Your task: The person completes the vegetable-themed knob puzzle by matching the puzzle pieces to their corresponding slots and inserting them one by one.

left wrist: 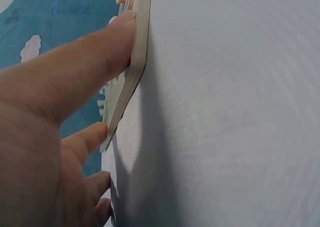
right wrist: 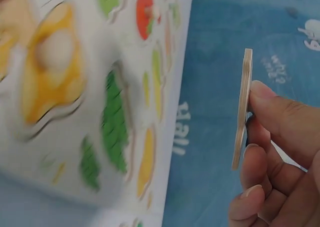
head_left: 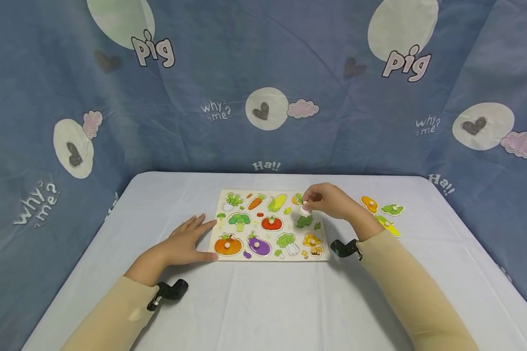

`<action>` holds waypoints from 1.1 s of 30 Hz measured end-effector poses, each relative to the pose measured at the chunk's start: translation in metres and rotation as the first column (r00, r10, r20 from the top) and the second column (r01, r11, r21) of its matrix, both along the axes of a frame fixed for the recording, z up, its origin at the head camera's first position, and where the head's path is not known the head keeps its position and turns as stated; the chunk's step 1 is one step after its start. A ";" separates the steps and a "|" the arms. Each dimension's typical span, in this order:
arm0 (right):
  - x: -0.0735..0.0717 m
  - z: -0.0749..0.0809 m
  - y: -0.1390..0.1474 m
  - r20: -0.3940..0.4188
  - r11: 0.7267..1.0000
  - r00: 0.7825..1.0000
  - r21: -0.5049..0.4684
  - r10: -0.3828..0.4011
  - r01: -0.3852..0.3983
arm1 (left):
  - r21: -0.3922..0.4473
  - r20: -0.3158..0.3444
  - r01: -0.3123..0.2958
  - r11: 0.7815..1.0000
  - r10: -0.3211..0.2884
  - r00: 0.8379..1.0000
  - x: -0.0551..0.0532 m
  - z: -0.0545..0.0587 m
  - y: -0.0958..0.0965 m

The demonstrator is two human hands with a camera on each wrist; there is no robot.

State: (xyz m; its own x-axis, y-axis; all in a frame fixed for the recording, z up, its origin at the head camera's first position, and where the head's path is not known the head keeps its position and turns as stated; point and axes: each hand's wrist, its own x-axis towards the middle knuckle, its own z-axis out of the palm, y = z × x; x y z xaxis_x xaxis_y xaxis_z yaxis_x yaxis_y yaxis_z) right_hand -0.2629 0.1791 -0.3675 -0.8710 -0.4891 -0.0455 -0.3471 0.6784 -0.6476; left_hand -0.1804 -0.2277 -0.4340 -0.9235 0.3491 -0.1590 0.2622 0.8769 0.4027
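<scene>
A wooden vegetable puzzle board [head_left: 246, 218] lies on the table with several knobbed pieces set in it, such as the tomato [head_left: 272, 224] and the eggplant [head_left: 259, 245]. My left hand [head_left: 186, 242] rests at its left side, fingers spread, with thumb and index finger touching the edge. Over the board's upper right part, my right hand [head_left: 329, 201] pinches a white puzzle piece with green leaves [head_left: 305, 210], like a radish. In the right wrist view that wooden piece [right wrist: 243, 107] appears edge-on, away from the board. A green picture [head_left: 304, 222] shows just below it.
Right of the board lie loose puzzle pieces: an orange one [head_left: 369, 204], a green one [head_left: 393, 209] and a yellow one [head_left: 387, 225]. The white-covered table [head_left: 263, 302] ends at a blue printed cloth [head_left: 334, 141] behind.
</scene>
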 end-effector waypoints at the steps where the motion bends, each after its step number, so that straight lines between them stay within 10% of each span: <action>1: -0.001 0.002 -0.004 -0.004 1.000 1.000 0.001 0.001 -0.001 | 0.001 0.000 -0.002 1.000 0.002 1.000 0.000 0.000 0.000; 33: -0.032 -0.023 -0.132 0.016 0.997 0.999 -0.069 -0.028 0.029 | -0.021 0.006 -0.008 1.000 0.008 1.000 -0.002 -0.001 0.000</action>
State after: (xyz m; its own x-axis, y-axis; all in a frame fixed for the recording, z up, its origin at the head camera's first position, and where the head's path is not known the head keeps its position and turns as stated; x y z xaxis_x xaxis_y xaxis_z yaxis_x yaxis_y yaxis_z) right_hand -0.2947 0.0474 -0.3905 -0.8843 -0.4663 -0.0254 -0.3183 0.6416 -0.6979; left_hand -0.1828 -0.2273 -0.4351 -0.9251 0.3385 -0.1718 0.2531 0.8873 0.3857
